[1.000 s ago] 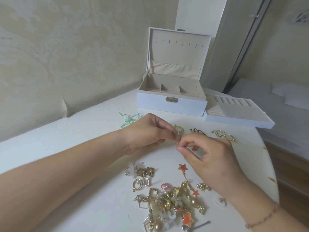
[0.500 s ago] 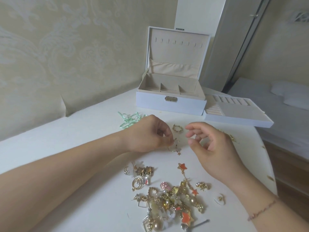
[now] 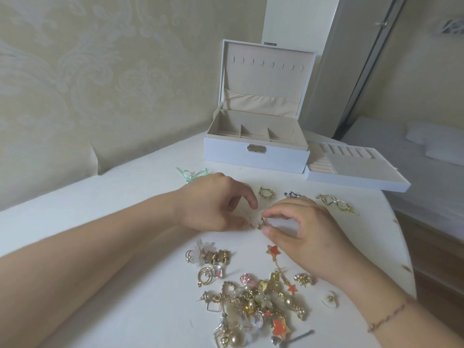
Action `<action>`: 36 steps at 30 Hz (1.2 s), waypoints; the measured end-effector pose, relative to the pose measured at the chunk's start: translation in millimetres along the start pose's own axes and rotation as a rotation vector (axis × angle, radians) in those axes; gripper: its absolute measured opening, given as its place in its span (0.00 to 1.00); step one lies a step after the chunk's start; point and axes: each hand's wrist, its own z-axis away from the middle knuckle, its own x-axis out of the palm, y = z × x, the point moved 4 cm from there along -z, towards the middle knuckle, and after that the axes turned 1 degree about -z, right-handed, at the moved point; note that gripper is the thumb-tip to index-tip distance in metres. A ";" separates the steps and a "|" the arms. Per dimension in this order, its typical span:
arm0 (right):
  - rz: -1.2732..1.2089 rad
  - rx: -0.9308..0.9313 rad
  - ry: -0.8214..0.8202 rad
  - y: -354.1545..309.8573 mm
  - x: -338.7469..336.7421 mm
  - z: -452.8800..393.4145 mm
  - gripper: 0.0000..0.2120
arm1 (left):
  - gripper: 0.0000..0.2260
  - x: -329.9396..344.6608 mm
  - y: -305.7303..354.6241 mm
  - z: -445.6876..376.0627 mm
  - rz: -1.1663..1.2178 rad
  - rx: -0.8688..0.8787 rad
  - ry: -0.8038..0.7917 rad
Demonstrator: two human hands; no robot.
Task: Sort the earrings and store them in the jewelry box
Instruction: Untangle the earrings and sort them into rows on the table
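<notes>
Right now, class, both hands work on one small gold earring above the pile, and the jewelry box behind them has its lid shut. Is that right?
Not quite. The jewelry box has its lid open, standing upright, as the head view shows. The rest holds: the left hand and right hand both pinch one small gold earring above the pile.

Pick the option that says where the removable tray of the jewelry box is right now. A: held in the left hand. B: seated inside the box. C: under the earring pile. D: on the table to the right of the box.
D: the tray lies on the table just right of the open jewelry box.
</notes>
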 end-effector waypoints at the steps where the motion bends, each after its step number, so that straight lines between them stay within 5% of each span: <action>1: 0.010 -0.002 -0.006 -0.3 1.6 -0.7 0.09 | 0.14 0.0 -0.4 1.3 -0.054 0.015 -0.007; 12: 0.261 -0.117 -0.010 -13.2 3.1 -0.2 0.05 | 0.01 6.0 4.0 0.6 0.045 0.066 0.033; 23: 0.560 -0.419 -0.038 -18.2 5.0 2.6 0.12 | 0.14 13.8 8.6 3.0 0.075 0.170 0.023; 28: 0.421 -0.324 -0.130 -14.1 0.6 2.8 0.07 | 0.08 12.5 7.2 2.1 0.129 0.202 0.071; 31: 0.253 -0.255 -0.149 -5.8 -13.6 0.1 0.07 | 0.13 10.9 6.8 1.3 0.214 0.186 0.103; 36: -0.127 -0.010 0.109 51.2 -72.7 -2.5 0.06 | 0.18 14.7 1.2 1.5 0.170 0.157 0.138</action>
